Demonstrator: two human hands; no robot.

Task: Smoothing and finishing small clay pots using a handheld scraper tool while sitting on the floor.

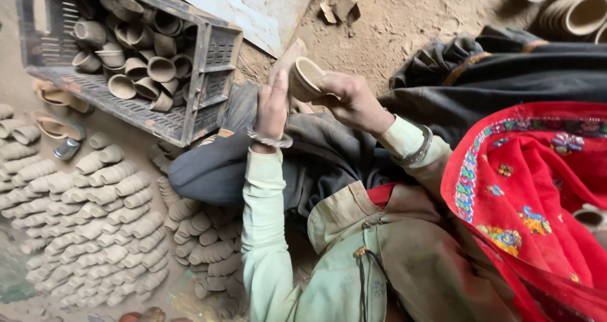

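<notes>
1. Cup (306,78) of raw clay sits pinched in my right hand (351,101), above my lap, beyond the crate's (218,56) near corner
2. My left hand (273,104) lies flat, fingers together, against it
3. Light and brittle, I judge; grip the thick base, not the thin rim

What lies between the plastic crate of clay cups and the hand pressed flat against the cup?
In the head view, only bare dusty ground and a dark cloth-covered knee separate the crate from the left hand.
</notes>
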